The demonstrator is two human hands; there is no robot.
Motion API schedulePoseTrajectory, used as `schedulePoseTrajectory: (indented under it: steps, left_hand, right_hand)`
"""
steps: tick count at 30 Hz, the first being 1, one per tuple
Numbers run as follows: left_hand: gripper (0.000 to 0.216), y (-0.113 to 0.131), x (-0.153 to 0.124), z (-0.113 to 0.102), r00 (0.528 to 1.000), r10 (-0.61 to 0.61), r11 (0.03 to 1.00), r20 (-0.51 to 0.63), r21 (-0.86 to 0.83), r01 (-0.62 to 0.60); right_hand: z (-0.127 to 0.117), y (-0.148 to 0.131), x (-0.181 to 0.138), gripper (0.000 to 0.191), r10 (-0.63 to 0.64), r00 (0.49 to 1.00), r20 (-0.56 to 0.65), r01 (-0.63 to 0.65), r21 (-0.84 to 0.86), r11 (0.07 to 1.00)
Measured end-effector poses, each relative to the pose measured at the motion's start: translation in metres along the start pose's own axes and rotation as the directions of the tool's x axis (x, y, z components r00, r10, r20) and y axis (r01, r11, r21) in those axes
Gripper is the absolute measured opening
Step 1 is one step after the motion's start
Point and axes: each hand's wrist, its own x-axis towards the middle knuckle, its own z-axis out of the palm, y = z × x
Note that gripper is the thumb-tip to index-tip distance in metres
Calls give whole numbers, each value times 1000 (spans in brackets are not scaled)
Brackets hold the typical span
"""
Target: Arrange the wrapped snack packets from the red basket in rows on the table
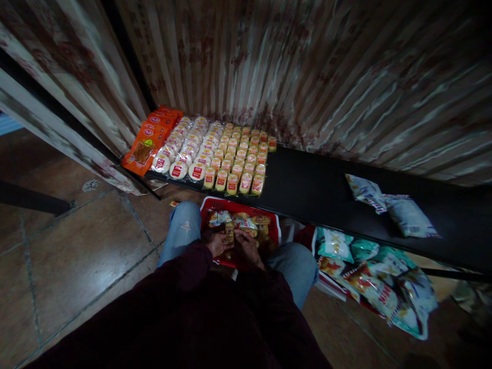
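My left hand [218, 242] and my right hand [248, 245] reach down into a red basket [273, 225] between my knees. Both hands close around small yellow snack packs [229, 231] held between them. More wrapped snacks [246, 221] fill the basket. On the black shelf [307, 187] in front lie neat rows of small yellow packs [240, 159], round white packs [184, 148] and orange packets [151, 136].
Two pale bags [388, 205] lie on the shelf's right part. A pile of green and white snack bags [376, 279] sits on the floor at the right. A striped wall stands behind the shelf; brown floor tiles [77, 246] spread to the left.
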Motion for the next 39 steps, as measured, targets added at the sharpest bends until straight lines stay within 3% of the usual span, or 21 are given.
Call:
schedulePoseTrajectory:
  steps: [12,17,20,24,28,33,39]
  left_hand:
    - [23,5,-4,2,996,-93,993,12,-73,94]
    - [21,5,-7,3,999,-48,995,2,-82,48]
    - [22,5,-9,4,1000,-7,999,-24,-44,5]
    - [29,4,-9,4,998,11,998,-55,63,-7]
    - [38,4,-10,4,1000,0,991,-8,136,1]
    - [55,3,-7,-1,998,-5,987,59,162,-5]
    - [62,1,-3,-7,996,17,979,83,202,-33]
  right_hand:
    - [6,-11,-8,36,-80,995,-58,77,-47,996]
    - [6,-5,-5,40,-139,988,-72,128,-144,981]
    - [6,0,-2,46,-234,969,-73,203,-296,933]
    - [3,8,2,41,-378,926,10,330,-513,792]
    - [-3,15,7,36,-413,910,19,336,-617,711]
    - [-7,17,11,39,-414,909,-50,295,-626,722]
    - [-2,11,5,49,-310,942,-125,203,-524,827]
